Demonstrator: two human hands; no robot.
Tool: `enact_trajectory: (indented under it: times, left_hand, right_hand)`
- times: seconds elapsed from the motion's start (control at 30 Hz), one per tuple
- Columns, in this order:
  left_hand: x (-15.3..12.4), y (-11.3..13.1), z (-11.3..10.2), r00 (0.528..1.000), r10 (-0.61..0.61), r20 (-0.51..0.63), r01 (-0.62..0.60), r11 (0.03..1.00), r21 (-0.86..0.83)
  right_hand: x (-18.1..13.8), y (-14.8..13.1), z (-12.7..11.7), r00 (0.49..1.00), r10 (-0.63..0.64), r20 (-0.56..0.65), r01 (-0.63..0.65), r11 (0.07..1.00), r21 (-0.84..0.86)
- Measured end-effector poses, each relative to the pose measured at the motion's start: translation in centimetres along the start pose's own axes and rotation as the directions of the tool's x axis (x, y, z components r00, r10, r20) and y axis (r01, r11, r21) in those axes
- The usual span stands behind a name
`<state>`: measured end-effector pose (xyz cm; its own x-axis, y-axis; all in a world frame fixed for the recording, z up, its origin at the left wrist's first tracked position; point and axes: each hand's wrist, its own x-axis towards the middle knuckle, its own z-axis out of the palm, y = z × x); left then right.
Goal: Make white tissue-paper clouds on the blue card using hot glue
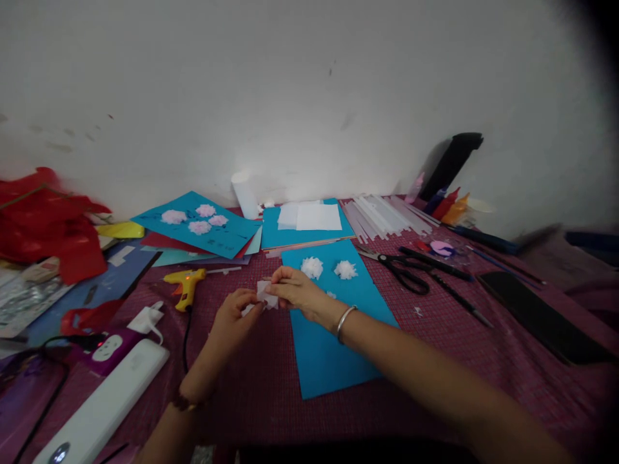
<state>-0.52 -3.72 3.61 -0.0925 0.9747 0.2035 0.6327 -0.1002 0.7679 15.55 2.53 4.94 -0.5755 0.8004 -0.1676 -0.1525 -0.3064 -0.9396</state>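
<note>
Between my two hands is a small piece of thin white paper [266, 295]. My left hand [235, 317] pinches its lower left side. On the upper right, the fingers of my right hand [300, 294] are closed on the same piece. Some more white paper shows just under the left fingertips; whether it is a separate piece I cannot tell. Partly under my right arm lies a blue sheet [333, 361], with a white paper flower [312, 267] and a second white flower [345, 269] near its top. A smaller white bit beside my right hand is partly hidden.
A yellow glue gun [186, 283] lies left of my hands, its cord running down past a white power bank-like bar [104, 406]. Black scissors [401, 267] and pens lie right. Behind are a blue sheet with pink flowers [227, 235], white paper squares [318, 217] and glue sticks [382, 216].
</note>
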Motion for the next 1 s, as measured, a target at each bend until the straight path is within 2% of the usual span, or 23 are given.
enact_trajectory:
  times: [0.1, 0.2, 0.37, 0.47, 0.73, 1.0]
  left_hand:
    - [0.5, 0.5, 0.0, 0.999, 0.005, 0.035, -0.005, 1.000, 0.000]
    - [0.8, 0.9, 0.0, 0.996, -0.050, 0.069, 0.052, 0.998, -0.029]
    - [1.6, 0.9, 0.0, 0.978, -0.173, 0.118, 0.182, 0.980, -0.075]
    - [2.2, 0.9, 0.0, 0.965, -0.218, 0.147, 0.234, 0.966, -0.109]
    - [2.5, 0.8, 1.1, 0.965, -0.231, 0.123, 0.251, 0.952, -0.177]
    - [2.8, -1.1, 2.5, 0.979, -0.202, 0.035, 0.205, 0.964, -0.169]
  right_hand:
    - [0.3, 0.4, -0.1, 1.000, -0.017, -0.004, 0.016, 0.999, -0.031]
    - [0.7, 1.0, -0.1, 0.998, -0.062, 0.003, 0.062, 0.998, -0.025]
    - [1.2, 1.5, -0.1, 0.974, -0.225, 0.033, 0.227, 0.969, -0.098]
    - [2.0, 1.5, -0.1, 0.955, -0.295, 0.007, 0.293, 0.945, -0.144]
    - [3.5, 1.4, 0.4, 0.966, -0.244, -0.082, 0.234, 0.966, -0.111]
    - [3.4, 0.8, 1.2, 0.971, -0.210, -0.110, 0.206, 0.977, -0.052]
